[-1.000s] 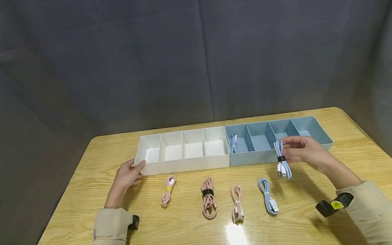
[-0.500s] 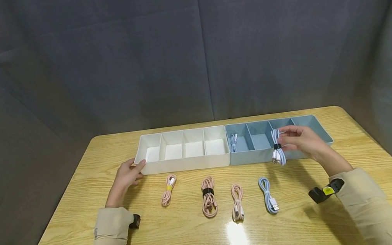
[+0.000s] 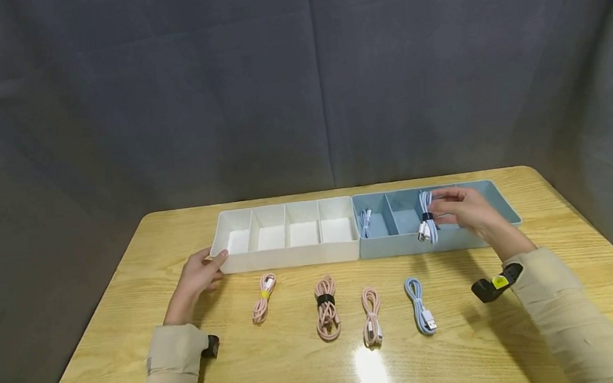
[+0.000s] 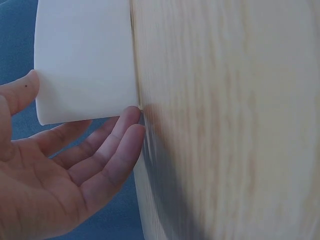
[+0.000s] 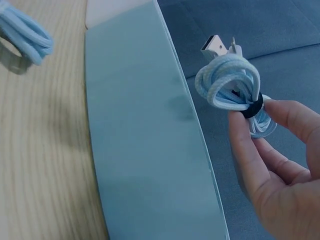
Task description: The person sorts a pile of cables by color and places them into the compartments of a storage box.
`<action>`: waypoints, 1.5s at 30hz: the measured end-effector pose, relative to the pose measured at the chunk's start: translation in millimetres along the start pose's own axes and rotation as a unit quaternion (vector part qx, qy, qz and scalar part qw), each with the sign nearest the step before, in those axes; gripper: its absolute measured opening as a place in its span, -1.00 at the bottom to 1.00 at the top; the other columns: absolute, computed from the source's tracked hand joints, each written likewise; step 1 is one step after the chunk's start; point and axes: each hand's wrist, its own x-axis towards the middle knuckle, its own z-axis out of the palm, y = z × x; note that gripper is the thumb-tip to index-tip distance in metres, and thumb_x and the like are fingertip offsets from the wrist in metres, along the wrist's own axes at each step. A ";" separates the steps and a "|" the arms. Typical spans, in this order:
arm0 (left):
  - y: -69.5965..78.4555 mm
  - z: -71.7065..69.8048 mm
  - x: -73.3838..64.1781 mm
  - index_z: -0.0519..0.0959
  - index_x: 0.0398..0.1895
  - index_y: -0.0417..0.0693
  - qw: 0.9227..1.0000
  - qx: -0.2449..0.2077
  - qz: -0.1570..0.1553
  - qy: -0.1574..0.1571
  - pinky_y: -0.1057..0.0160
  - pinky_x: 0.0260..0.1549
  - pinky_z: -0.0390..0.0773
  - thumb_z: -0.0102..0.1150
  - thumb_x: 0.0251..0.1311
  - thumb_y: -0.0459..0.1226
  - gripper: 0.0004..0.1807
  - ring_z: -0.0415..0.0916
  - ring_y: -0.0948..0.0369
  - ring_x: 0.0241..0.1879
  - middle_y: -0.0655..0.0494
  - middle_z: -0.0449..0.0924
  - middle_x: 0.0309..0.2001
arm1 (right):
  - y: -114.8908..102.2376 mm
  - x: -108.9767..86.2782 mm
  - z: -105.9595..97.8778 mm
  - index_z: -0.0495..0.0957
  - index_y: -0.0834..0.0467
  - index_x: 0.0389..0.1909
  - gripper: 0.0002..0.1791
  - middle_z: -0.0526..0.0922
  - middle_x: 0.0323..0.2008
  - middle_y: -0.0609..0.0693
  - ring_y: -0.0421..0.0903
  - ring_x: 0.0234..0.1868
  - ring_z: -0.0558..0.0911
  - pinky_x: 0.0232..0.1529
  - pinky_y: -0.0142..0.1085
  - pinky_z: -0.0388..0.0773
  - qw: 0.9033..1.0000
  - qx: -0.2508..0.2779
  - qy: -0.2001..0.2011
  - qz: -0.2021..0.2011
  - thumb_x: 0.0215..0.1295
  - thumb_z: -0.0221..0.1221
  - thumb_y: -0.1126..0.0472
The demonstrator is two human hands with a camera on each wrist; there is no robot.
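My right hand pinches a coiled light-blue USB cable by its black strap, between thumb and fingers. This cable hangs over the blue divided tray, around its second and third compartments from the left, with the white plugs downward in the head view. In the right wrist view the coil stands apart from the tray wall. My left hand holds the left end of the white divided tray; its thumb lies at the rim and its fingers bend against the end wall.
Another blue cable lies in the blue tray's leftmost compartment. On the wooden table, before the trays, are a pink cable with a yellow tie, a black-strapped pink cable, a third pink cable and a blue cable.
My right hand has carried the blue cable away from me and slightly left, from before the blue tray's front wall to above the tray. My left hand stays on the white tray.
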 end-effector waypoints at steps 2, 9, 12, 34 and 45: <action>1.5 0.0 0.7 0.12 0.30 -0.35 1.000 0.002 -0.001 0.001 0.15 -0.37 0.55 -0.10 0.30 0.02 -0.28 0.49 -0.10 -0.13 -0.37 0.39 -0.02 | -2.0 3.3 -1.9 0.13 0.49 0.15 -0.47 0.51 -0.32 -0.11 -0.23 -0.33 0.59 -0.21 -0.35 0.54 1.000 0.006 0.001 0.000 0.28 0.08 0.31; 5.3 0.7 1.8 0.12 0.31 -0.34 1.000 0.003 -0.007 0.002 0.17 -0.39 0.55 -0.10 0.30 0.03 -0.28 0.48 -0.10 -0.12 -0.36 0.39 -0.02 | -8.2 15.9 -4.9 0.11 0.49 0.17 -0.44 0.49 -0.31 -0.11 -0.25 -0.35 0.58 -0.22 -0.37 0.54 1.000 -0.001 0.018 0.014 0.27 0.09 0.31; 6.4 1.2 2.7 0.13 0.31 -0.33 1.000 -0.003 -0.005 0.001 0.15 -0.36 0.55 -0.10 0.29 0.04 -0.28 0.47 -0.11 -0.10 -0.35 0.37 0.00 | -9.4 21.8 -5.2 0.12 0.51 0.17 -0.44 0.49 -0.33 -0.11 -0.27 -0.38 0.57 -0.24 -0.38 0.55 0.999 -0.013 0.030 0.017 0.26 0.10 0.31; 4.4 3.6 1.0 0.11 0.30 -0.36 1.000 -0.006 0.006 -0.004 0.14 -0.38 0.55 -0.11 0.30 0.02 -0.28 0.50 -0.11 -0.13 -0.39 0.39 -0.02 | -0.9 0.2 -7.5 0.07 0.43 0.29 -0.37 0.54 -0.20 -0.05 -0.26 -0.30 0.63 -0.11 -0.24 0.51 0.999 -0.043 0.030 0.014 0.32 0.05 0.21; 2.8 3.7 2.6 0.11 0.31 -0.36 1.000 -0.002 -0.006 -0.004 0.15 -0.39 0.54 -0.10 0.30 0.03 -0.27 0.51 -0.09 -0.14 -0.37 0.40 -0.04 | 2.6 -14.8 -5.3 0.10 0.49 0.24 -0.31 0.56 -0.22 -0.09 -0.22 -0.28 0.63 -0.20 -0.32 0.55 0.999 -0.020 0.026 -0.009 0.28 0.11 0.14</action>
